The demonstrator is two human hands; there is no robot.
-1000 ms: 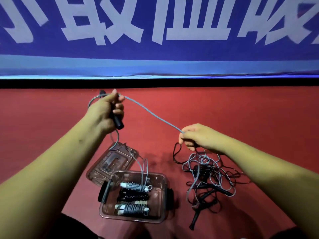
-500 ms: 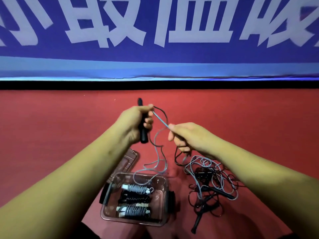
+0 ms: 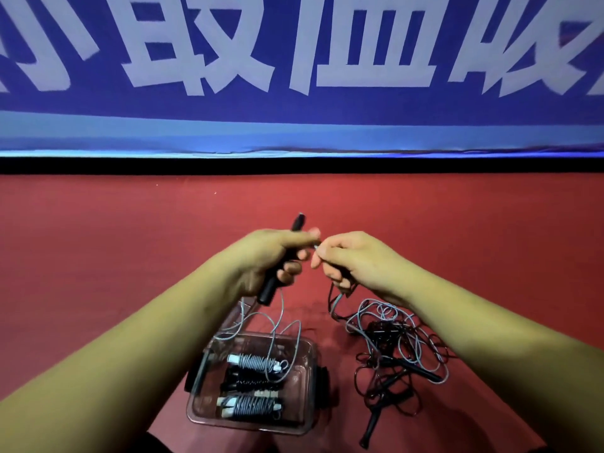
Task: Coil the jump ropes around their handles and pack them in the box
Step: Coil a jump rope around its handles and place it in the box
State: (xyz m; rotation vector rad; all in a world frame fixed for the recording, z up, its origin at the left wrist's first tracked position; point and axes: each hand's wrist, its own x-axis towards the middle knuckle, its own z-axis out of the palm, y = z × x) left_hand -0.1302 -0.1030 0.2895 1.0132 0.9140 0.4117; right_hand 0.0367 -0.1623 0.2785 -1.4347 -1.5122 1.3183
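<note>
Left hand [image 3: 271, 256]: curled round black handle [image 3: 266, 291], raised over red floor [image 3: 130, 256].
Right hand [image 3: 354, 259]: pinching grey rope [image 3: 337, 300], just beside left thumb.
Clear box [image 3: 312, 356], near centre: three coiled ropes [image 3: 253, 362] inside.
Loose rope tangle [image 3: 392, 348]: right of box.

We find the box [image 3: 313, 371] largely filled by three coiled ropes [image 3: 253, 362], with grey cord [image 3: 280, 308] drooping across its far rim. The tangled pile [image 3: 395, 351] crowds its right side. We see bare floor [image 3: 98, 256] on its left.
</note>
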